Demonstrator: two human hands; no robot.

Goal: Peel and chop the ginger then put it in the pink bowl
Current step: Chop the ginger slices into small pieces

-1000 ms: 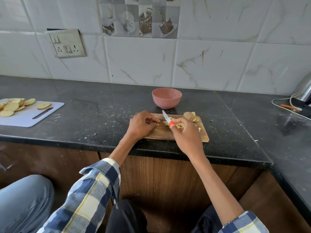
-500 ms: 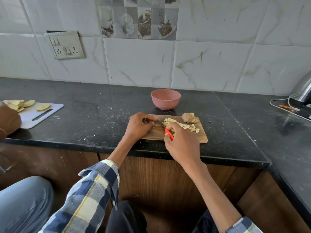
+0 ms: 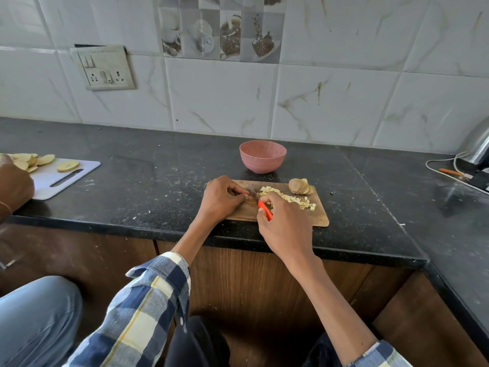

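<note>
1. The chopped ginger (image 3: 287,197) sits in a loose pile of small pale cubes on the wooden cutting board (image 3: 316,219), roughly mid-board, with a bigger uncut ginger chunk (image 3: 299,186) at the board's far right corner, partly sliced
2. The right hand (image 3: 284,225) has its fingers wrapped round the orange handle of a small knife (image 3: 260,203), blade pointing up and left toward the other hand, just beside the pile
3. The left hand (image 3: 223,198) is curled tight on the left part of the board, fingertips tucked by the blade; pretty sure it's pinning a bit of ginger, but the piece itself is hidden so can't really tell what's under there
4. The pink bowl (image 3: 262,160) stands just behind the board on the black countertop (image 3: 148,192), apart from it
5. Further left there's a white cutting board (image 3: 58,181) with pale round slices (image 3: 31,161) on it, and another person's hand (image 3: 13,186) at the frame edge
6. Far right: a steel kettle (image 3: 476,144) with cables, and a switch plate (image 3: 104,68) on the tiled wall
</note>
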